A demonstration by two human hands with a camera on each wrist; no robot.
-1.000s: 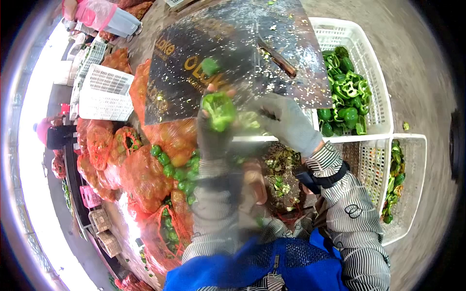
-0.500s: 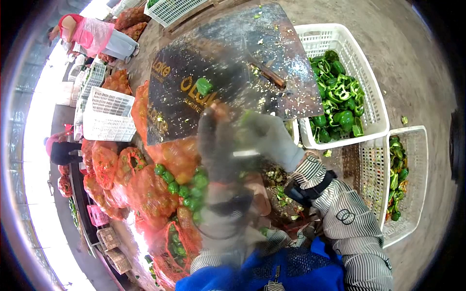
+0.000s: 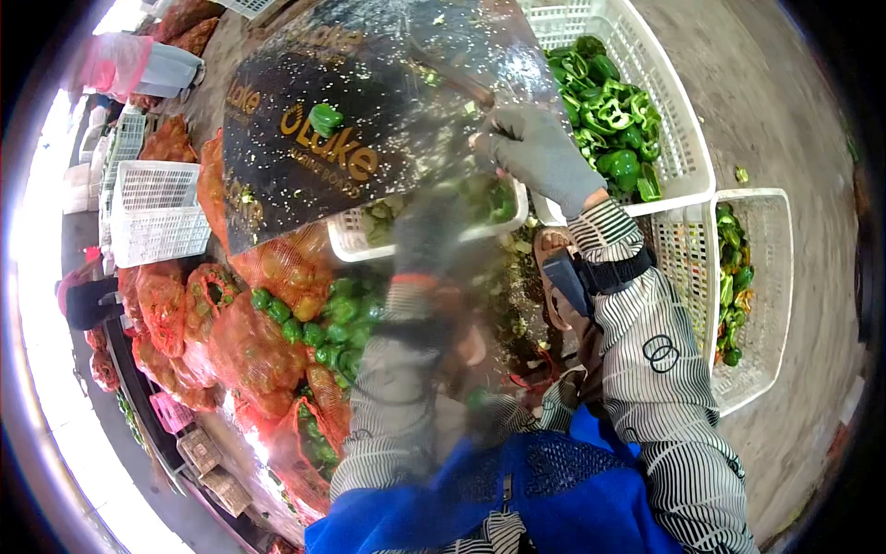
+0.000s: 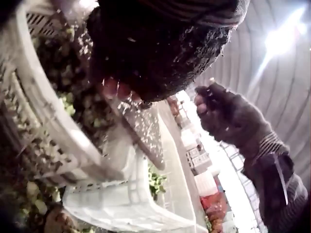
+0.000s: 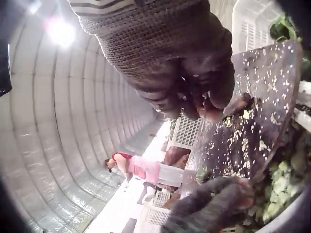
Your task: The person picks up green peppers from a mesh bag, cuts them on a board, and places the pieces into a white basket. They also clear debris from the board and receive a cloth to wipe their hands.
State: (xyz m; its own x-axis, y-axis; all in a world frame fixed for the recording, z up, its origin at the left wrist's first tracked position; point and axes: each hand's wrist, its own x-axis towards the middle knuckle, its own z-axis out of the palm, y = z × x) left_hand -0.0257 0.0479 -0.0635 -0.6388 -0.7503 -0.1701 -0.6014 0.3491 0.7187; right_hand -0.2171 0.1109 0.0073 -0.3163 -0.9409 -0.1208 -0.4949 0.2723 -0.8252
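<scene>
My gloved left hand (image 3: 429, 226), blurred in the head view, is over a white crate (image 3: 349, 251) of green trimmings below the board (image 3: 268, 185). No pepper shows in it, and its bare fingertips (image 4: 116, 90) stick out of the dark glove in the left wrist view. My gloved right hand (image 3: 540, 152) is at the board's near right corner with its fingers curled in; nothing shows between them. A piece of green bell pepper (image 3: 325, 120) sits on the board. Beyond my right hand lies a wooden-handled tool (image 3: 475, 90), probably a knife.
Cut green peppers (image 3: 623, 120) fill part of a white crate (image 3: 706, 189) on the right. Another crate (image 3: 784, 277) beside it holds trimmings. Red mesh sacks (image 3: 254, 337) and loose whole peppers (image 3: 341, 319) lie to the left. A person in pink (image 5: 146, 170) stands farther off.
The cored pepper in my left hand a second ago no longer shows there. My left hand has moved down over the trimmings crate; the right has risen towards the board's corner. The head view has shifted.
</scene>
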